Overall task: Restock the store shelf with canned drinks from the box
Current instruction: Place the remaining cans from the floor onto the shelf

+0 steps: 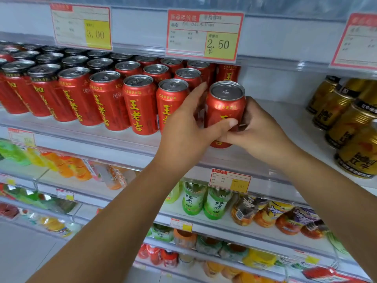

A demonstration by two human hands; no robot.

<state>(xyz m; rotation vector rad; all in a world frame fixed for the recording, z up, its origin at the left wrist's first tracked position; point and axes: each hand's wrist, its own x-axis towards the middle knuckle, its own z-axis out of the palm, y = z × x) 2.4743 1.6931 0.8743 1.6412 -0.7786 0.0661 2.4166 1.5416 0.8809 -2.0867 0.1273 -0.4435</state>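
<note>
A red can point(224, 107) with yellow characters stands upright at the front edge of the white shelf point(275, 111), at the right end of the rows of red cans point(102, 94). My left hand point(187, 127) wraps its lower left side, thumb across the front. My right hand point(263, 131) grips its lower right side. Both hands hold the same can. The box is out of view.
Gold cans point(346, 127) stand at the right end of the same shelf, with a bare gap between them and the red can. Price tags point(204, 34) hang from the shelf above. Lower shelves hold green tea bottles point(204, 201) and jelly cups point(285, 217).
</note>
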